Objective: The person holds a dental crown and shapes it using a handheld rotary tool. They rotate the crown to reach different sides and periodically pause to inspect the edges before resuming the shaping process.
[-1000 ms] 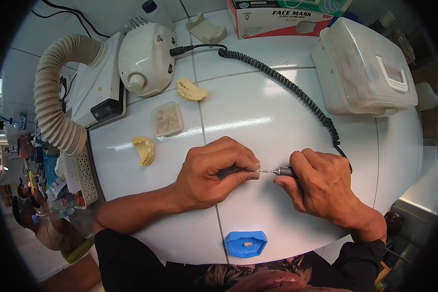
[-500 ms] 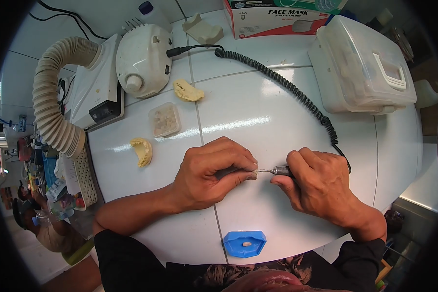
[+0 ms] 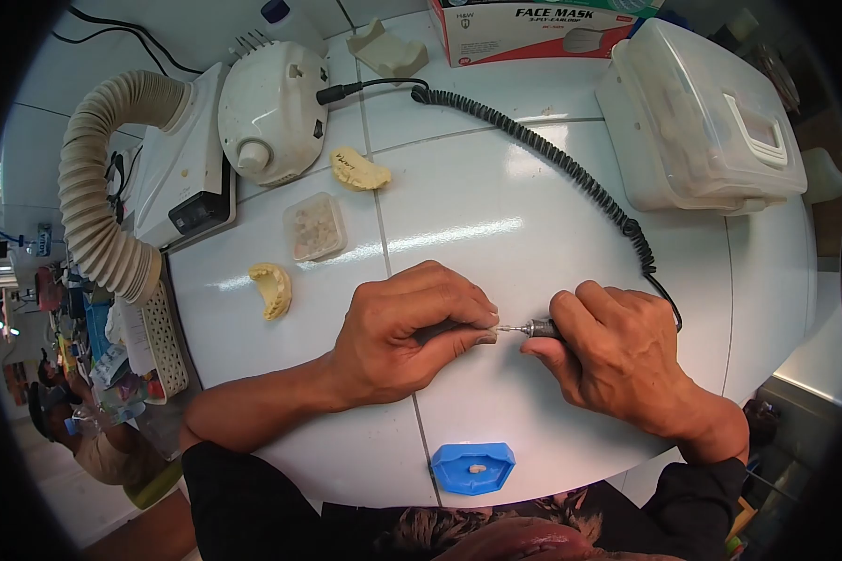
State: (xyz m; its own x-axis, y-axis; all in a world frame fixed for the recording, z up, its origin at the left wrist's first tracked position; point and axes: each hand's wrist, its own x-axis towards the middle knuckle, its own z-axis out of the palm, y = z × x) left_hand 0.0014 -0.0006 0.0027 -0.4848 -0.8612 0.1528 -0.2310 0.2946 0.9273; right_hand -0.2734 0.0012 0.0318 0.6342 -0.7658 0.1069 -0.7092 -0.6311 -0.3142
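Observation:
Thumb and fingers of my left hand [image 3: 407,337] are pinched together at the tip of a thin metal bur [image 3: 510,328]. Whatever small piece they hold is mostly hidden by the fingertips. My right hand [image 3: 617,351] wraps round a rotary handpiece [image 3: 541,328], its bur pointing left at the left fingertips. The handpiece's black coiled cord [image 3: 544,151] runs back to a white control unit [image 3: 269,112]. Close to my body, a blue dish [image 3: 447,482] holds a small tooth-coloured piece [image 3: 478,468].
Two yellowish dental casts, an upper one [image 3: 360,170] and a lower one [image 3: 270,290], lie left of centre beside a small clear box [image 3: 341,224]. A ribbed hose [image 3: 89,164] stands far left. A face mask box [image 3: 533,35] and lidded case [image 3: 706,122] are behind.
The whole view has shifted very slightly. Both hands keep the same grip and position relative to each other, with the bur still at the left fingertips.

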